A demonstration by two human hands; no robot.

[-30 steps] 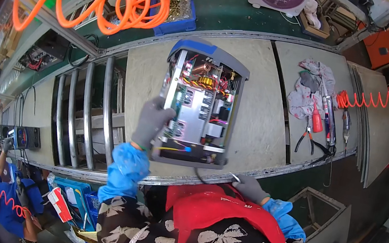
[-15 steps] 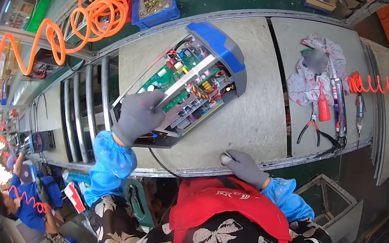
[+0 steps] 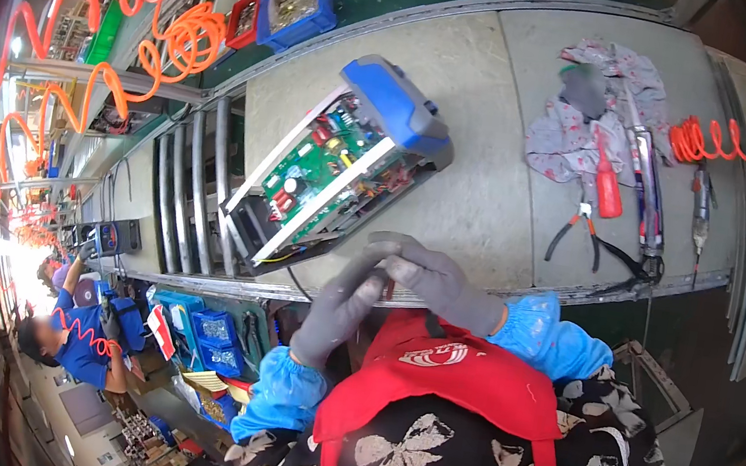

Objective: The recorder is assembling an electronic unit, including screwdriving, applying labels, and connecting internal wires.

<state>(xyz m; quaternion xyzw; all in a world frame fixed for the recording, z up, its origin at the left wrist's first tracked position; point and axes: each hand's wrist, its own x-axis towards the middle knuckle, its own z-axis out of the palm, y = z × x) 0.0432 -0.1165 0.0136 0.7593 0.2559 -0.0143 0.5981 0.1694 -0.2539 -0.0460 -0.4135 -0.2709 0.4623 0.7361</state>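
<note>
An uncovered electronic unit (image 3: 313, 171) sits on the bench, with a green circuit board, pale metal rails and a blue-and-grey end panel (image 3: 397, 106). Near the bench's front edge, just right of the unit's lower end, my two gloved hands meet fingertip to fingertip. My left hand (image 3: 341, 305) is closed, its thumb and fingers drawn together. Against it, my right hand (image 3: 437, 286) is closed in a pinch. A small dark spot shows between the fingers; what they hold is too small to name. Neither hand touches the unit's rails.
Pliers (image 3: 589, 236), a red-handled tool (image 3: 608, 186) and a stained cloth (image 3: 552, 134) lie to the right. Metal rollers (image 3: 194, 192) adjoin the bench at left. A blue bin (image 3: 299, 5) of small parts stands behind. Orange coiled hoses (image 3: 179, 45) hang at left. A co-worker (image 3: 77, 338) is at lower left.
My left hand has let go of the unit's metal rail and come down and right to my right hand. My right hand has shifted slightly left and up. The view has shifted too.
</note>
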